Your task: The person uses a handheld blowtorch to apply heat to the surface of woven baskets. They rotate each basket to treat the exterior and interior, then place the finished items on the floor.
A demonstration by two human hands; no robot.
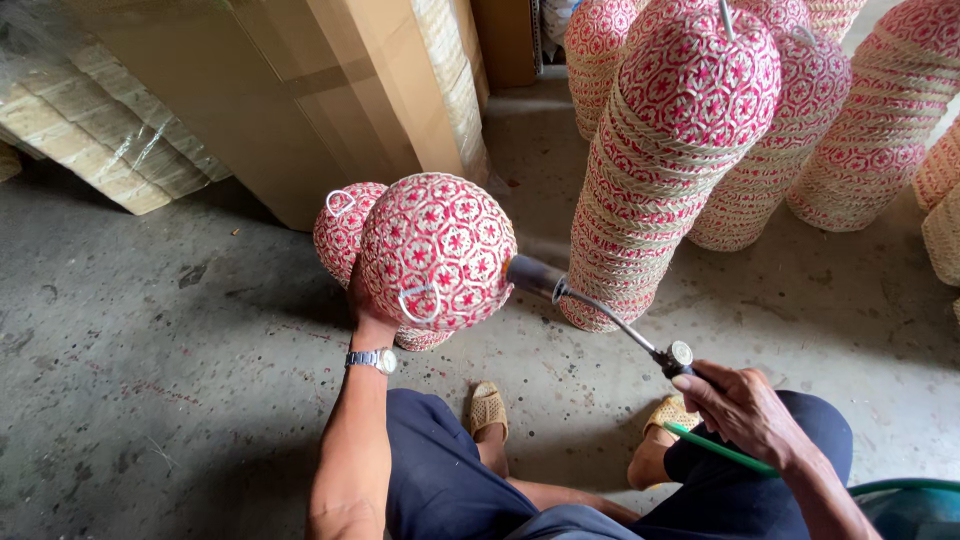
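Head view looks down on a round woven basket (437, 250), red and cream in a star pattern with a small wire loop, held up by the left hand (365, 305), which grips its underside. A second basket (340, 228) sits just behind it. The right hand (745, 410) is closed around a torch (600, 315) with a green hose (720, 450); its nozzle nearly touches the held basket's right side. Right of that basket rise tall stacks of baskets (670, 160); bare concrete floor (150, 350) lies open to its left.

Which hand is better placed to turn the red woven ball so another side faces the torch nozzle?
Left. The left hand already holds the ball; the right hand grips the torch.
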